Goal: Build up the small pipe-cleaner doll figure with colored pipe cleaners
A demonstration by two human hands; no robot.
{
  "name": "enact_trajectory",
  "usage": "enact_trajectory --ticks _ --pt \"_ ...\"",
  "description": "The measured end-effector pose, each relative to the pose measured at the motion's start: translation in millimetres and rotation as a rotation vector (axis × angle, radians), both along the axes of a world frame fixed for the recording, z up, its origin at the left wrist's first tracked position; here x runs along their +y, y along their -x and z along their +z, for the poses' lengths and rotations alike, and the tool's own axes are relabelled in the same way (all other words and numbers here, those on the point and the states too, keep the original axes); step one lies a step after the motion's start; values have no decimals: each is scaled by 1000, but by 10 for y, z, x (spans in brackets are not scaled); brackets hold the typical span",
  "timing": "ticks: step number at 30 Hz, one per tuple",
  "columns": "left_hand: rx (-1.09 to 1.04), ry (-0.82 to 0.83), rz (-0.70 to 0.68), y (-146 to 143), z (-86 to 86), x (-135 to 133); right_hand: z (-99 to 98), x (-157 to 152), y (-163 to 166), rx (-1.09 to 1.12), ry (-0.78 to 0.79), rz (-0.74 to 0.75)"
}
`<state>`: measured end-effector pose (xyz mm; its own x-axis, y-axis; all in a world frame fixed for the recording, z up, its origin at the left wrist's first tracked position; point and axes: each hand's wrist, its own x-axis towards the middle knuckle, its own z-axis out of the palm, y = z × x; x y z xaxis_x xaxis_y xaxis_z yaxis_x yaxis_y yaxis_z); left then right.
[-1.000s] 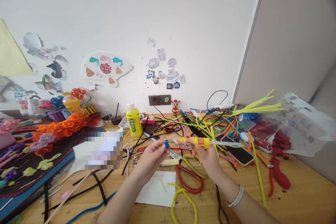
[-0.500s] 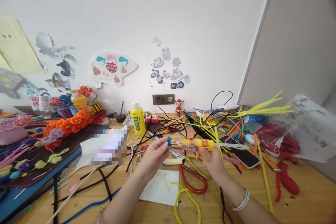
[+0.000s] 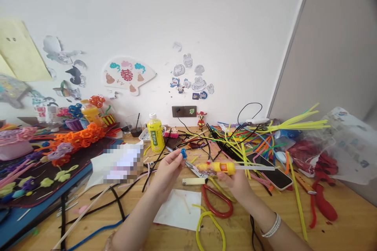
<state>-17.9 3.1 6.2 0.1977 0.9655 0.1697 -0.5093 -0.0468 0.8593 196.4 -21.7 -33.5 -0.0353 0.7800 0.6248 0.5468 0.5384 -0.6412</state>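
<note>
Head camera, looking down over the bench [image 3: 338, 219]: the left hand [image 3: 168, 168] is raised just above the clutter, its fingers [image 3: 178, 158] pressed together in a pinch on a small blue piece [image 3: 183, 153]. Just to its right, the right hand [image 3: 237, 182] has its fingers curled up around a yellow tool [image 3: 217, 167], which lies level in the air with a clear stick [image 3: 256, 168] poking out of its far end. The blue piece sits just off the tool's near tip; whether they touch, I cannot tell. Below the hands lie red-handled scissors [image 3: 216, 206], a white paper sheet [image 3: 179, 210] and a yellow pipe-cleaner loop [image 3: 209, 223]. A yellow bottle [image 3: 155, 138] stands behind, and a phone [image 3: 270, 171] lies to the right.
</note>
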Motion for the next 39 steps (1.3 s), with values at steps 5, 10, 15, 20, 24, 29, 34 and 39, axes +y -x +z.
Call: enact_trajectory --ticks 5,10,15,20,24,29,34,39 --pt "109 26 187 114 66 45 70 144 -85 -647 -2 -198" --pt "128 -1 84 102 86 12 -100 288 -184 -754 223 -291" --pt "86 -33 -118 56 59 -42 -122 299 -254 -503 378 -89" --pt "236 -7 -235 36 72 -98 108 160 -117 -30 180 129" --pt "245 19 -393 -17 69 -153 296 -83 95 143 123 351" --pt "145 78 -541 -103 18 -210 327 -238 247 194 131 446" --pt "132 124 -593 -121 -3 -225 288 -244 264 224 106 447" --pt "100 157 -647 -125 -21 -221 300 -266 257 167 38 455"
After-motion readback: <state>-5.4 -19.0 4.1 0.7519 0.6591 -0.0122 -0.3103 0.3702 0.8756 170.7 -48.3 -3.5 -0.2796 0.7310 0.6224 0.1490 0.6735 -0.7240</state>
